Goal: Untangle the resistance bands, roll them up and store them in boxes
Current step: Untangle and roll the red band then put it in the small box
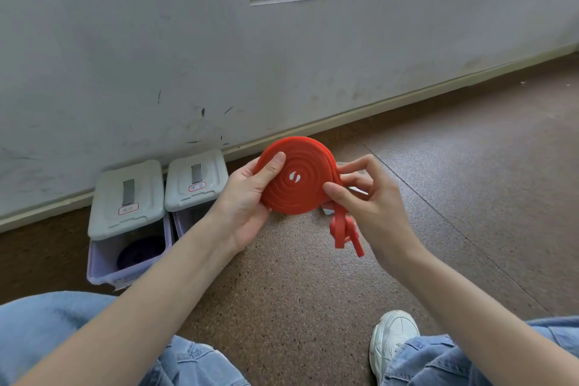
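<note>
you hold the red resistance band (296,177) up in front of you, above the brown speckled floor (438,166), wound into a flat coil with its face turned toward you. your left hand (247,200) grips the coil from the left, thumb laid across the front face and the fingers hidden behind it. your right hand (372,197) pinches the coil's right edge, thumb on the front near the lower right rim, index finger curled over the outer wrap. the loose tail of the band (344,233) hangs down from the coil's lower right, twisted on itself, just beside your right palm.

to your left, against the skirting of the grey wall (156,56), two lidded boxes stand side by side. the nearer box (127,216) has a grey lid with a small red-edged label, and through its translucent front a dark purple roll (141,252) shows inside. the farther box (195,182) carries the same kind of lid and label; you cannot make out its contents.

your knees in blue jeans (47,329) frame the bottom of the view, with a white sneaker (393,338) on the floor at the right.
</note>
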`<act>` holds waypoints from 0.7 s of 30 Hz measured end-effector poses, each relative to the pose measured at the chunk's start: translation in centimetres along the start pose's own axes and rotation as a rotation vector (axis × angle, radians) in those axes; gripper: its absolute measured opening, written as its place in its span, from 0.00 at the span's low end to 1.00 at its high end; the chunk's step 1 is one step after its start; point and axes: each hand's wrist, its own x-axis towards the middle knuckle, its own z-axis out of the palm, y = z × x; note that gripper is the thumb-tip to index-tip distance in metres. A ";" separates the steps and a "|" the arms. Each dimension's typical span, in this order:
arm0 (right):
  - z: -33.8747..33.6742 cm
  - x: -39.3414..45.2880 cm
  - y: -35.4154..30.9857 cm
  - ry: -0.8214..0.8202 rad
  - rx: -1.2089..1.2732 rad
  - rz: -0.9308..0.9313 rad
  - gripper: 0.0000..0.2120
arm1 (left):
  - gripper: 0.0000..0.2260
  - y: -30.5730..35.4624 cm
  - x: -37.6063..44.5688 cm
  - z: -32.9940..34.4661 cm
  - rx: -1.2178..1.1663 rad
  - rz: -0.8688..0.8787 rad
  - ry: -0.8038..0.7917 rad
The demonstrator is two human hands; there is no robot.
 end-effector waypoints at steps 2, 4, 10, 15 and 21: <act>-1.1 0.2 -0.5 -0.001 -0.004 0.013 0.06 | 0.13 0.6 -0.1 -0.6 0.254 -0.007 -0.070; -1.7 0.6 -0.8 -0.075 -0.029 -0.003 0.05 | 0.15 1.2 -0.1 -1.1 0.497 -0.010 -0.125; -0.9 0.4 -0.9 -0.288 -0.141 -0.003 0.06 | 0.18 0.4 -0.6 -0.5 0.612 -0.019 -0.128; -1.4 1.1 -1.9 -0.328 -0.144 0.059 0.09 | 0.15 0.6 -0.3 -0.4 0.524 0.018 -0.058; -2.0 1.3 -1.9 -0.421 -0.110 0.164 0.10 | 0.18 0.4 0.2 -0.6 0.413 0.025 0.025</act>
